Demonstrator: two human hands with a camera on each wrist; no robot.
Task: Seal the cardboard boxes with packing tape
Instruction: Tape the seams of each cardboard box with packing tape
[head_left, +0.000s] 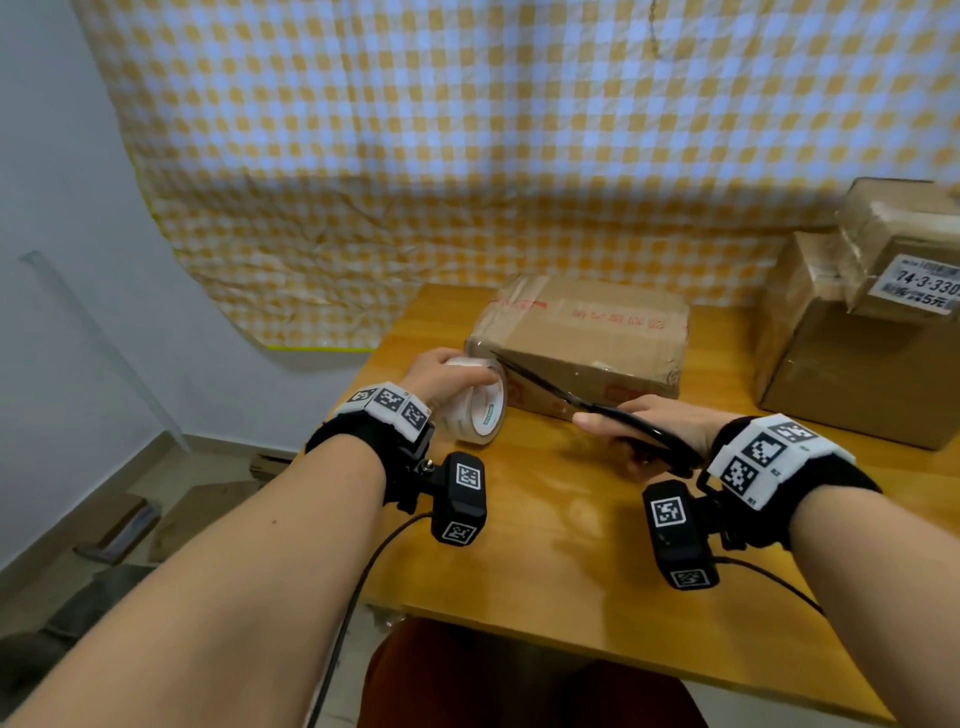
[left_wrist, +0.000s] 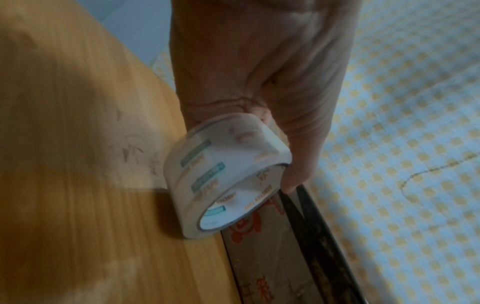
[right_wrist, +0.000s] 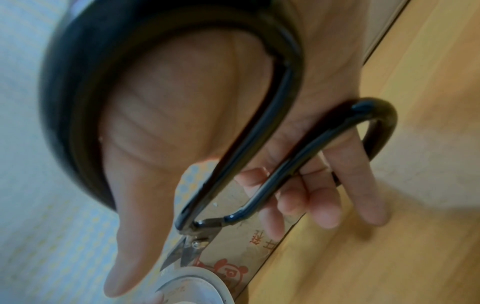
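Box (head_left: 582, 343) lies on the surface (head_left: 571, 545), flaps shut. Left grip (head_left: 441, 376) holds the tape roll (head_left: 480, 405) at its near-left corner; right grip (head_left: 644, 431) holds scissors (head_left: 582, 400), blades there.

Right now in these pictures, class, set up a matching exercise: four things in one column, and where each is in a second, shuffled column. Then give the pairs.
Things:
1. tape roll
2. scissors
3. labelled box
4. printed box

Places:
A. stacked on another box, far right
B. in the left hand
C. on the table, behind both hands
D. in the right hand

Pairs: 1-B, 2-D, 3-A, 4-C
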